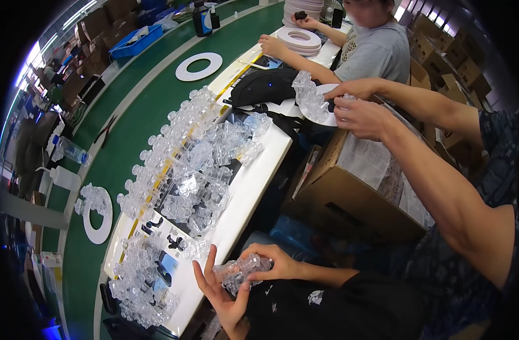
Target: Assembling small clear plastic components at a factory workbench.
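Note:
At the lower middle I hold a clear plastic figure (238, 273) with knobby, rounded shapes. My right hand (275, 264) grips its right side, with thumb and fingers closed round it. Against its left and lower side lies my left hand (221, 296); the thumb presses on the figure while a couple of fingers stand up straight and apart. Just beyond my hands, a heap of similar clear pieces (143, 280) lies on the white table edge (254, 181). A larger heap of clear parts (200, 184) spreads farther up the table, beside a row of clear figures (163, 153).
On the right a co-worker's hands (361, 110) hold clear parts over a white disc (322, 116), above a cardboard box (339, 192). Another person (373, 51) sits beyond. The green belt (140, 107) carries white rings (198, 67), pliers (105, 130) and a bottle (71, 150).

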Tool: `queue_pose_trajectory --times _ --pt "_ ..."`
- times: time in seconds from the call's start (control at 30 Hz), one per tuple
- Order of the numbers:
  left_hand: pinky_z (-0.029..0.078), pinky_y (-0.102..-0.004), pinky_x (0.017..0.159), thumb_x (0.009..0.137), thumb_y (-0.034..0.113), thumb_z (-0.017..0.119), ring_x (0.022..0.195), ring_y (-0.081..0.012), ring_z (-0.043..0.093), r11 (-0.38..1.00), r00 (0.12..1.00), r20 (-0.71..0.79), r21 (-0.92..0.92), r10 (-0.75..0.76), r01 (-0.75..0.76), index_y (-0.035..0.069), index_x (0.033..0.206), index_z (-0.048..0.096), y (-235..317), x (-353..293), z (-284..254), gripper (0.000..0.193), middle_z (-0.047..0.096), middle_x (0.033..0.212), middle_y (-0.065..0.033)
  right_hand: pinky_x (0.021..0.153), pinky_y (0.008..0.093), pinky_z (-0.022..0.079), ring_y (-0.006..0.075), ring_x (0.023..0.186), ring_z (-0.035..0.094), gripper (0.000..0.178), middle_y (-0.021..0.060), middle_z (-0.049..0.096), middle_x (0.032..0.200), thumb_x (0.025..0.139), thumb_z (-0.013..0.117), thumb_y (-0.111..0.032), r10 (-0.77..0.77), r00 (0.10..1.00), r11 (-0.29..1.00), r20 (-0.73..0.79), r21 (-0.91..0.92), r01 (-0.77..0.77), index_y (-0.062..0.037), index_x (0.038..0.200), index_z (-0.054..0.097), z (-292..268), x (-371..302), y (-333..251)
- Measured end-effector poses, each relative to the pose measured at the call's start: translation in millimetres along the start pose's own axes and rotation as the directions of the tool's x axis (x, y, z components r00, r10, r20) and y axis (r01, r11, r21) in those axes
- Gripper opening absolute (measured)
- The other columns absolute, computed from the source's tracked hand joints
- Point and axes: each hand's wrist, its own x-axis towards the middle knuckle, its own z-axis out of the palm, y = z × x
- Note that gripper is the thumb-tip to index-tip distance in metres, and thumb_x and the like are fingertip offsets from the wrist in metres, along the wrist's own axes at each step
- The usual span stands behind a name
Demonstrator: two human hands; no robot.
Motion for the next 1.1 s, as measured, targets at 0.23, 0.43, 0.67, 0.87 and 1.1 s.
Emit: queue_pose_trajectory --times 0.23,0.43,0.67,0.87,1.1 --pt "0.027 -0.0424 0.102 0.070 0.004 0.064 0.108 -0.0259 0.048 0.996 0.999 0.022 0.071 0.047 -0.049 0.002 0.138 0.012 -6.3 -0.5 -2.2 0.085 0.034 0.131 -0.0272 0.077 0.0251 0.044 0.0120 0.090 0.056 0.040 0.0063 0.058 0.096 0.072 0.074 -0.014 0.015 1.000 0.999 0.002 0.035 -0.015 -0.0004 0.105 0.055 -0.9 0.2 0.6" --pt "0.029 -0.0415 0.100 0.070 0.006 0.064 0.106 -0.0258 0.049 0.998 0.998 0.015 0.034 0.057 -0.058 0.001 0.136 0.018 -10.7 -2.7 -4.7 0.081 0.037 0.129 -0.0273 0.077 0.0258 0.044 0.0134 0.089 0.057 0.040 0.0065 0.059 0.096 0.071 0.074 -0.015 0.007 1.000 1.000 -0.003 0.023 -0.006 -0.0009 0.103 0.056 -0.8 0.7 -0.3" --pt "0.034 -0.0376 0.096 0.072 0.008 0.063 0.106 -0.0252 0.047 0.999 0.999 -0.014 -0.017 0.048 -0.048 0.000 0.134 0.023 -12.6 -4.1 -3.5 0.075 0.040 0.125 -0.0256 0.076 0.0269 0.045 0.0167 0.089 0.058 0.039 0.0080 0.060 0.095 0.070 0.074 -0.017 -0.030 0.999 0.999 -0.014 -0.026 0.030 -0.0013 0.102 0.057 -1.8 1.4 -0.7" --pt "0.037 -0.0318 0.090 0.074 0.018 0.065 0.100 -0.0214 0.049 0.999 0.998 -0.041 -0.029 0.045 -0.046 0.001 0.134 0.025 -13.3 -4.0 -2.1 0.074 0.042 0.122 -0.0223 0.075 0.0278 0.045 0.0174 0.088 0.058 0.039 0.0079 0.060 0.094 0.070 0.074 -0.017 -0.035 0.999 0.998 -0.015 -0.057 0.034 -0.0016 0.101 0.058 -2.3 0.6 -3.8" --pt "0.036 -0.0344 0.092 0.075 0.017 0.063 0.105 -0.0253 0.047 0.997 0.997 -0.023 0.028 0.072 -0.072 0.001 0.134 0.025 -13.5 -4.8 -4.7 0.072 0.044 0.120 -0.0218 0.071 0.0265 0.045 0.0163 0.084 0.059 0.039 0.0079 0.060 0.093 0.070 0.074 -0.015 -0.073 0.997 0.994 -0.003 -0.084 0.073 -0.0017 0.102 0.057 -1.8 0.5 -3.6"
